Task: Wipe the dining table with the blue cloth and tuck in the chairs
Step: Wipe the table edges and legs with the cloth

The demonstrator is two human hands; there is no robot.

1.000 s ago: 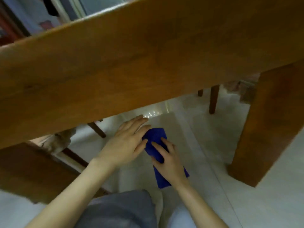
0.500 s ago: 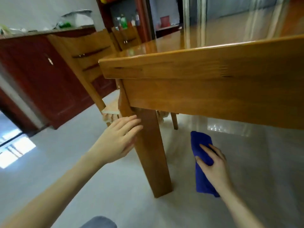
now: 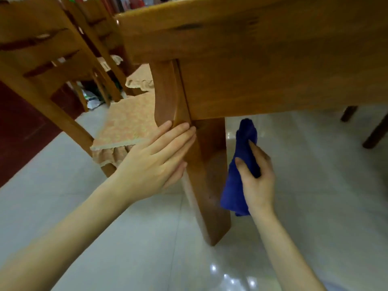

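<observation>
I look from low down at the corner of the wooden dining table [image 3: 262, 59]. Its leg [image 3: 207, 185] stands in the middle of the view. My left hand [image 3: 155, 162] lies flat against the left side of the leg with straight fingers. My right hand [image 3: 257, 179] grips the blue cloth [image 3: 237, 181], which is bunched and held against the right side of the leg, just below the table's apron. A wooden chair [image 3: 48, 59] with a patterned seat cushion [image 3: 128, 124] stands to the left, its seat close to the leg.
A second chair [image 3: 98, 24] stands behind the first. Other chair legs [image 3: 375, 131] show at the far right under the table. A dark red cabinet [image 3: 23, 122] lies to the left. Pale glossy floor tiles [image 3: 147, 238] spread below.
My left hand has come in from the air and now presses on the table leg. My right hand has lifted the cloth and brought it against the leg. The view has moved closer.
</observation>
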